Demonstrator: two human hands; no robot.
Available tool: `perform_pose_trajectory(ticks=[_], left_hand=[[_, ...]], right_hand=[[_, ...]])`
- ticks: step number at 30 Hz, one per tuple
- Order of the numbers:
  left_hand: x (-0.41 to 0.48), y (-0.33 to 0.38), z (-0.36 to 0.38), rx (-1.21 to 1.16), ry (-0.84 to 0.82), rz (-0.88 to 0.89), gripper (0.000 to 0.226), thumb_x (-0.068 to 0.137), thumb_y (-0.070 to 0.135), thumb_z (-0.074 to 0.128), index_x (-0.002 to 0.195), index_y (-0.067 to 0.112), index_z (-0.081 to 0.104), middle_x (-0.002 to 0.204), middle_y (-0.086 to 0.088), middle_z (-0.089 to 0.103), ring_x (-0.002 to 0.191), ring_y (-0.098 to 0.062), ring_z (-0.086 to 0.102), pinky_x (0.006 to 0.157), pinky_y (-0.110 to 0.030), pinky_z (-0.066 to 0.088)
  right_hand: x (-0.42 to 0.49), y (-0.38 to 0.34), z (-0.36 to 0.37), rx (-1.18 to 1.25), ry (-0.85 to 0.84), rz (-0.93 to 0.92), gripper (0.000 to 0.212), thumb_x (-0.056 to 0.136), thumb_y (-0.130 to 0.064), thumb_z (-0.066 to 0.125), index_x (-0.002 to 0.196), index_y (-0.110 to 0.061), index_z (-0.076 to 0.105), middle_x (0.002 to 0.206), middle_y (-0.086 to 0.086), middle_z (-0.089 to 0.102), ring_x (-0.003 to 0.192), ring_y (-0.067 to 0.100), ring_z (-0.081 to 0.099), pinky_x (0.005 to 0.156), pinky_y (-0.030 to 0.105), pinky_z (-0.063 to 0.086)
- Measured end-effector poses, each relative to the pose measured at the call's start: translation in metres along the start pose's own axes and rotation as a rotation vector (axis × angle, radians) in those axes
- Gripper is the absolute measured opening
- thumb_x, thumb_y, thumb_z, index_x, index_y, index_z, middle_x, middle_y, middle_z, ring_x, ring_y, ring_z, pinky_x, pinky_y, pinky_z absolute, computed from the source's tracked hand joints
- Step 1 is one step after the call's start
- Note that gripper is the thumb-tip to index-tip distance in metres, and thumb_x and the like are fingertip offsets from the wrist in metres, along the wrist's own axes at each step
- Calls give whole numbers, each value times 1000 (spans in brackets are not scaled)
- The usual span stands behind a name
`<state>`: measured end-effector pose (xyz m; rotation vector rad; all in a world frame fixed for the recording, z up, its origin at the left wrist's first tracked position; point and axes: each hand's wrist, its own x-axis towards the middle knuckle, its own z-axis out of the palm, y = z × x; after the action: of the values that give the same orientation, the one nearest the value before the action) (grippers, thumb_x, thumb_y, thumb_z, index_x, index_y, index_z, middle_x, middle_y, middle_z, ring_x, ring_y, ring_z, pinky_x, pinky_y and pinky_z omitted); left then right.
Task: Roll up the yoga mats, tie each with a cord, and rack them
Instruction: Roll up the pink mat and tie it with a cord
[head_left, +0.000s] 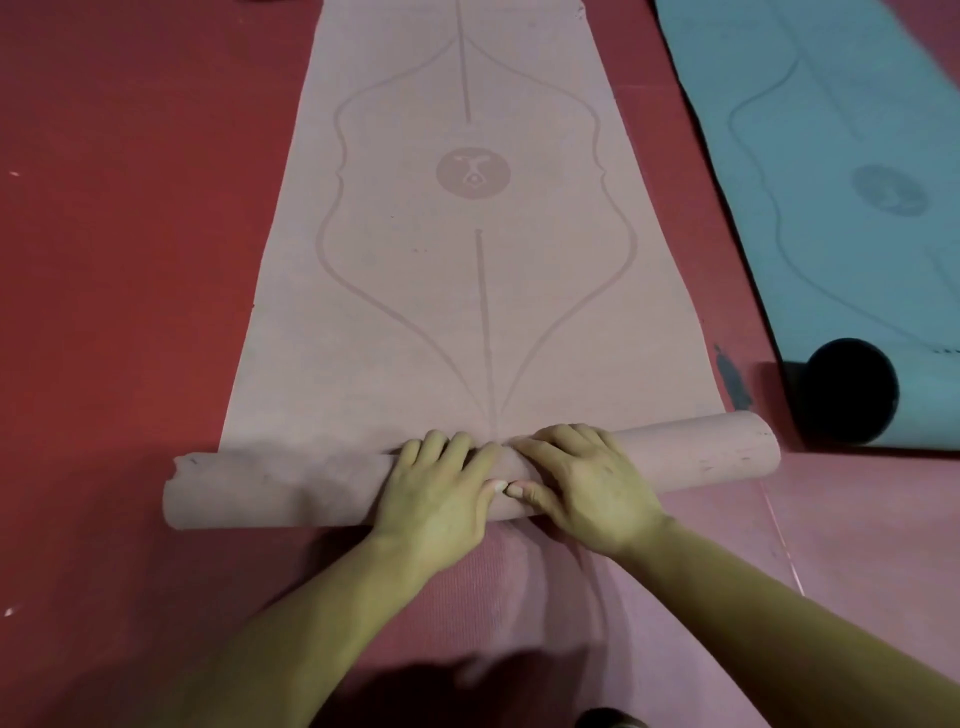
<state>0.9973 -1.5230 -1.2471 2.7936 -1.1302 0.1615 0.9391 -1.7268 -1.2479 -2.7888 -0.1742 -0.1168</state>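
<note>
The pink mat (467, 291) lies flat on the red floor (114, 234), with its long side pointing away from the person. Its near end is wound into a roll (717, 452) that lies across, right in front of the person. Most of the mat is not rolled yet, so I think the job is only just started.

The mat looks soft, thin and bendy. I think it is light and will not break. Its top looks a bit grippy, not slippery, so hands should not slide on it. The roll looks fat and loose. It also sits a little crooked, with the left end nearer to the person than the right end. If it goes on like that, the edges may not line up.

The left hand (441, 493) and the right hand (587, 483) are both on the middle of the roll, side by side. Their fingers bend over the top of it, the thumbs are on the near side, and the two thumb tips touch. Holding the middle pushes well, but I think hands set wider apart would keep the roll straight and tight.

Now the count. There are two mats: one pink and one teal. The teal mat (841, 156) lies to the right, apart from the pink one, and its near end is a dark curl (847, 392). There are two hands. I see no cord and no rack.
</note>
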Motion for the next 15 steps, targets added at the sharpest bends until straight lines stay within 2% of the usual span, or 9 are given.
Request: perform_pose_trajectory(ticks=[4,7,12,15], left_hand=[[8,-7,1,-33,-26,-22,42,93,46,40,117,24,67,98,3,64,86,-27,56,75,-42,46],[12,-8,0,-44,-8,-22,40,95,44,41,114,23,68,98,3,64,87,-26,59,76,-41,47],[9,-9,-4,-27,100,44,41,94,39,48,124,15,64,115,-2,63,98,-26,60,82,-43,49],[10,-9,0,-32,102,39,38,92,39,52,120,18,66,112,0,63,98,-27,59,82,-43,49]], right_hand=[[-9,5,2,33,56,-23,72,89,-77,49,135,-22,61,124,-1,59,117,21,54,102,39,44],[-7,10,6,20,78,-57,68,91,-74,48,132,-22,64,121,-4,63,112,21,57,98,41,46],[13,17,2,-4,25,-34,65,93,-75,41,128,-26,66,115,-9,67,102,19,60,95,38,48],[20,18,2,-27,-13,-30,65,94,-75,37,129,-27,65,115,-9,67,103,20,61,97,38,47]])
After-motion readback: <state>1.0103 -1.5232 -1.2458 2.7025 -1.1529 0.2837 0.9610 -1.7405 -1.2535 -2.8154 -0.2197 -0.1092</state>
